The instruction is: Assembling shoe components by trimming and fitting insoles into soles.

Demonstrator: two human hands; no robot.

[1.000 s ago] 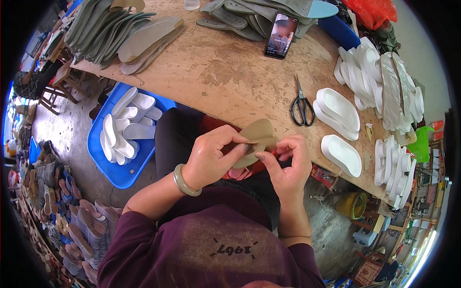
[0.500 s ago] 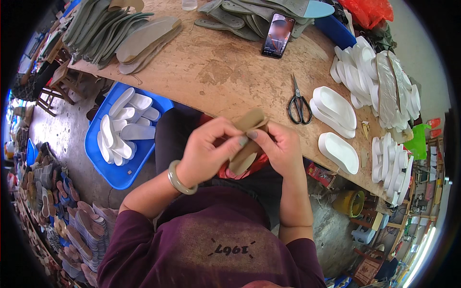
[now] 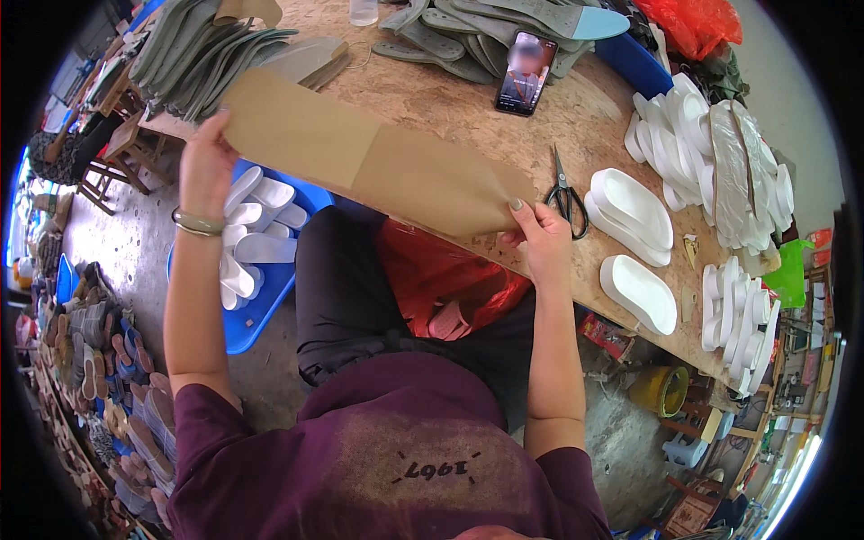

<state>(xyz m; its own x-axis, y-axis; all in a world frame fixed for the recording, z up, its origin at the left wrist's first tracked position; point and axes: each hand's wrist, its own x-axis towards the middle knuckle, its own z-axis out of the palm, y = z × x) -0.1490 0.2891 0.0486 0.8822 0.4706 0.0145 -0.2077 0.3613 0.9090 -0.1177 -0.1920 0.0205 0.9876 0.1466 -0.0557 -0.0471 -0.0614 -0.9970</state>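
A long strip of tan paper (image 3: 360, 157) is stretched out flat above the near edge of the wooden table (image 3: 468, 108). My left hand (image 3: 205, 162) grips its left end, arm raised, with a green bangle on the wrist. My right hand (image 3: 543, 236) pinches its right end, close to the black scissors (image 3: 565, 191). A red plastic bag (image 3: 441, 274) with a pink piece in it lies on my lap below the paper.
White shoe soles (image 3: 634, 288) lie in rows and stacks at the table's right. Grey-green insoles (image 3: 207, 45) are piled at the back left, a phone (image 3: 525, 72) at the back middle. A blue crate (image 3: 256, 270) of white soles sits on the floor at my left.
The folded tan piece held close between both hands is now unfolded into a long strip. My left hand swung up and out to the left; my right hand stayed near the scissors.
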